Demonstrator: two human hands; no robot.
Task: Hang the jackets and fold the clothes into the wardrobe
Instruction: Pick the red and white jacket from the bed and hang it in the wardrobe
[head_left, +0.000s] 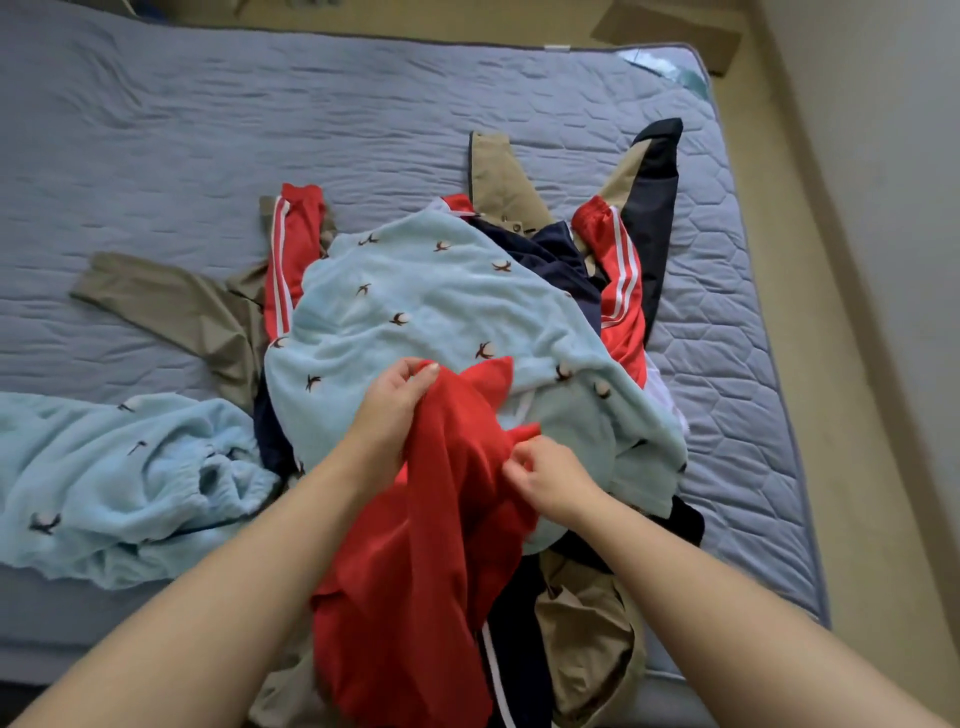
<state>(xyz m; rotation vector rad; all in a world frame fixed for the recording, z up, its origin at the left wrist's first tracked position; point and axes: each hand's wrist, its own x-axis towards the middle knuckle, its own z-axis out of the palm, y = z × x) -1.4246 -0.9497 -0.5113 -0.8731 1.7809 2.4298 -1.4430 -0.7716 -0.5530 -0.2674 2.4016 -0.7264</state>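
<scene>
— What do we see of the hands?
— We see both bare forearms reaching in from the bottom edge. Our left hand (395, 410) curls fingers and thumb round a bunch of the red garment (441, 545) and holds it raised above the pile. Our right hand (545, 475), just beside it, pinches a fold of the same cloth between thumb and fingertips.
— And the garment itself?
— We find it plain bright red, thin and crumpled, draping from the hands down toward the near edge of the bed. It lies on top of the heap, over a light blue fleece top (415, 306) dotted with small dark bird shapes.
— What else do we make out in the heap?
— A red jacket with white stripes (291, 244), its sleeves showing on both sides of the fleece. A khaki garment (176, 306) spreads to the left, and there is navy cloth (550, 249) beneath. A second light blue fleece piece (104, 483) lies apart at the left.
— And around it?
— We see a grey-blue quilted mattress (260, 130) under everything. A beige floor (800, 312) runs along its right side to a pale wall (893, 156), with cardboard (670, 31) at the far corner.
</scene>
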